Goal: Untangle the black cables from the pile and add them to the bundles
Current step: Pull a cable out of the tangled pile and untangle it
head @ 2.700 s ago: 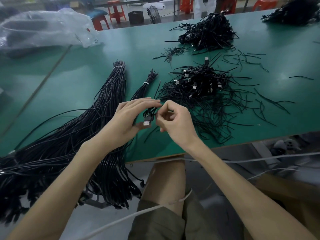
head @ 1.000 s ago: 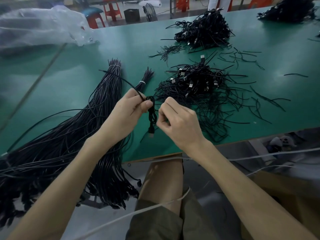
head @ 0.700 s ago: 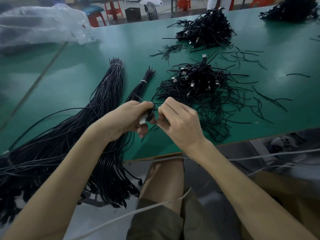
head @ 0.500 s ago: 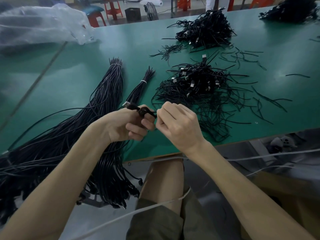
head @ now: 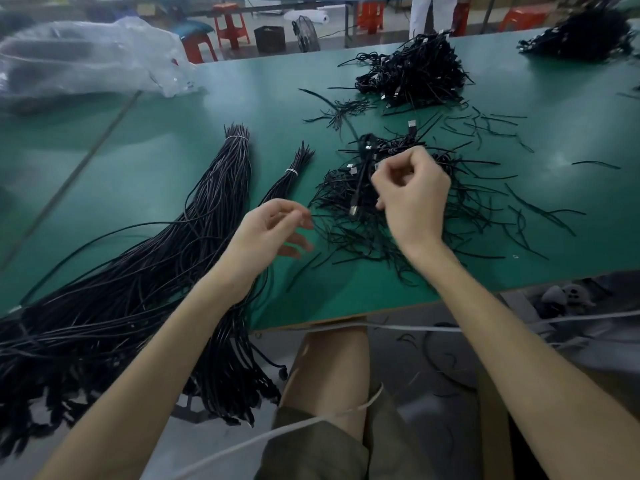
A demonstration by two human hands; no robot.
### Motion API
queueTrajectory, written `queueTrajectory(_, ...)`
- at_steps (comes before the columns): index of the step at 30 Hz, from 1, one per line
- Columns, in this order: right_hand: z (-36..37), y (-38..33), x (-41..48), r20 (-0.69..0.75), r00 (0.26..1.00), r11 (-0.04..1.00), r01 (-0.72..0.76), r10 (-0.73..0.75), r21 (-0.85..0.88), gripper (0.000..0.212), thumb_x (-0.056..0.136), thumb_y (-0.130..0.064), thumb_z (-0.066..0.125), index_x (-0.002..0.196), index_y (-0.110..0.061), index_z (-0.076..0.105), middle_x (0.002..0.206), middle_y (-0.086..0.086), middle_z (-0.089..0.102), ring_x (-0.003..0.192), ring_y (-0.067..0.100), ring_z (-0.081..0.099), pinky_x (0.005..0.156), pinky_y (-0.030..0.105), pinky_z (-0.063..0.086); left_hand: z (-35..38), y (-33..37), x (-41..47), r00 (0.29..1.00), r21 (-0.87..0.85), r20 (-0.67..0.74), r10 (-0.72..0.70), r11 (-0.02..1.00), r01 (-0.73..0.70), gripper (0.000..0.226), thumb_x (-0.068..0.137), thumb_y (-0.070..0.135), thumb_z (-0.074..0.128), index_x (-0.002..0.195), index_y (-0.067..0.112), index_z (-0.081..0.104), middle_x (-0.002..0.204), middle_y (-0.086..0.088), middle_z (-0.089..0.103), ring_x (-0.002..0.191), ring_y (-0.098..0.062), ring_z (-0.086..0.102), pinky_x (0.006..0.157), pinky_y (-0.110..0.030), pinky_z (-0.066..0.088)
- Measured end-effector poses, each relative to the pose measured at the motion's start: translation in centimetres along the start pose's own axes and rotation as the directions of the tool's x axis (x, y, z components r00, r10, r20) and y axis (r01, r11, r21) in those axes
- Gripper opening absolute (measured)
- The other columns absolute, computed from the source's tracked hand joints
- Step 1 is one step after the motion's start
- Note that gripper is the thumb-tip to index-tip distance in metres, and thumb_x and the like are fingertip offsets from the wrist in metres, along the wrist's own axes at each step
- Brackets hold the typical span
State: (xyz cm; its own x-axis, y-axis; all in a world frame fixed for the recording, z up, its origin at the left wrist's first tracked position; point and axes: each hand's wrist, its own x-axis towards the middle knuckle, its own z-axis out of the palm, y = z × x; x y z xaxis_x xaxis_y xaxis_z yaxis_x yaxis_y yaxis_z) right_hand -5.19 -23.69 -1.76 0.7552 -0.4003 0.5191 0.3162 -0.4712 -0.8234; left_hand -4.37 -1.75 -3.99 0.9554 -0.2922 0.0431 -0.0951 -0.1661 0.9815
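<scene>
To free it, your right hand (head: 412, 194) pinches a USB cable (head: 358, 181) above the pile (head: 374, 233) near the table's (head: 346, 299) front edge; your left hand (head: 266, 233) hangs open, empty.

Green table (head: 173, 150), crumpled clear plastic bag (head: 86, 57) at its far left, red stools (head: 227, 8) beyond, black box (head: 269, 39)

Open table (head: 138, 150) left of large bundle (head: 214, 202), tangled pile (head: 346, 223) crowding right, far bag (head: 86, 53) apparently blocking corner.
</scene>
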Motion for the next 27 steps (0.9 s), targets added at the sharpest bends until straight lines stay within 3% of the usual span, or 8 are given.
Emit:
queueTrajectory(3, -0.7, 1.4, 3.5, -0.063, 0.976, 0.978, -0.210, 0.209, -0.002, 0.006, 0.092, -0.012, 0.066, 0.089, -0.008, 0.064, 0.072, 0.002, 0.067, 0.044, 0.006, 0.062, 0.049, 0.015, 0.047, 0.1, -0.9, -0.6, 0.998, 0.608, -0.003, 0.069, 0.792, -0.053, 0.002, 0.102, 0.024, 0.062, 0.104, 0.023, 0.062, 0.101, 0.008, 0.064, 0.083, -0.007, 0.063, 0.077, -0.030, 0.052)
queueTrajectory(6, -1.2, 3.1, 5.8, -0.083, 0.937, 0.939, -0.344, 0.341, -0.025, 0.011, 0.097, -0.012, 0.064, 0.086, -0.010, 0.065, 0.071, 0.003, 0.067, 0.043, 0.005, 0.062, 0.052, 0.022, 0.048, 0.6, -1.7, -1.1, 0.994, 0.804, 0.072, -0.088, 0.595, -0.005, 0.028, 0.098, 0.047, 0.063, 0.112, 0.023, 0.055, 0.109, 0.007, 0.050, 0.094, -0.011, 0.051, 0.086, -0.030, 0.048)
queueTrajectory(8, -1.4, 4.0, 6.3, -0.063, 0.905, 0.907, -0.420, 0.420, 0.021, 0.014, 0.101, -0.012, 0.060, 0.088, -0.012, 0.066, 0.081, 0.005, 0.070, 0.048, 0.009, 0.064, 0.056, 0.028, 0.051, 0.9, -2.0, -1.2, 0.990, 0.849, 0.073, -0.120, 0.528, 0.002, 0.034, 0.097, 0.051, 0.063, 0.109, 0.020, 0.055, 0.107, 0.005, 0.048, 0.098, -0.015, 0.048, 0.085, -0.031, 0.047)
queueTrajectory(13, -1.5, 5.2, 4.5, 0.022, 0.893, 0.891, -0.449, 0.449, 0.070, 0.042, 0.104, -0.014, 0.055, 0.144, -0.006, 0.046, 0.113, 0.002, 0.061, 0.073, 0.014, 0.072, 0.064, 0.026, 0.058, 1.6, -1.6, -1.1, 0.991, 0.863, 0.067, -0.112, 0.506, -0.001, 0.023, 0.103, 0.039, 0.060, 0.095, 0.017, 0.059, 0.094, 0.007, 0.050, 0.086, -0.015, 0.053, 0.070, -0.030, 0.039)
queueTrajectory(17, -1.7, 5.7, 2.9, 0.015, 0.924, 0.923, -0.381, 0.381, 0.051, 0.046, 0.103, -0.009, 0.054, 0.146, -0.010, 0.040, 0.119, 0.000, 0.056, 0.086, 0.015, 0.073, 0.069, 0.022, 0.058, 1.5, -1.5, -1.4, 0.993, 0.864, 0.062, -0.101, 0.504, -0.003, 0.023, 0.102, 0.041, 0.059, 0.096, 0.019, 0.059, 0.097, 0.007, 0.051, 0.084, -0.011, 0.051, 0.071, -0.029, 0.039)
queueTrajectory(20, -2.1, 6.0, 2.1, 0.021, 0.930, 0.929, -0.368, 0.368, 0.023, 0.055, 0.103, -0.015, 0.058, 0.153, -0.010, 0.034, 0.134, 0.003, 0.055, 0.106, 0.015, 0.069, 0.089, 0.025, 0.056, 0.4, -1.4, -1.3, 0.996, 0.868, -0.057, 0.066, 0.496, 0.017, 0.025, 0.101, 0.039, 0.062, 0.104, 0.015, 0.059, 0.105, 0.002, 0.053, 0.095, -0.017, 0.052, 0.078, -0.030, 0.043)
queueTrajectory(23, -2.4, 5.9, 1.5, 0.084, 0.940, 0.944, -0.327, 0.329, -0.039, 0.069, 0.103, -0.014, 0.059, 0.161, -0.011, 0.022, 0.154, 0.004, 0.043, 0.127, 0.009, 0.055, 0.084, 0.010, 0.049, -1.3, -1.5, -0.5, 0.966, 0.939, -0.212, 0.152, 0.306, 0.158, 0.038, 0.101, 0.035, 0.063, 0.119, 0.004, 0.053, 0.121, -0.015, 0.051, 0.113, -0.033, 0.049, 0.091, -0.040, 0.044)
queueTrajectory(27, -2.0, 5.6, 0.3, 0.131, 0.964, 0.968, -0.214, 0.230, -0.129, 0.060, 0.102, -0.011, 0.059, 0.156, -0.010, 0.031, 0.155, 0.007, 0.037, 0.126, 0.007, 0.051, 0.085, 0.003, 0.046, -1.8, -2.0, 0.0, 0.967, 0.967, -0.232, 0.109, 0.134, 0.217, 0.035, 0.104, 0.033, 0.059, 0.118, 0.001, 0.055, 0.121, -0.019, 0.055, 0.116, -0.037, 0.050, 0.093, -0.045, 0.045)
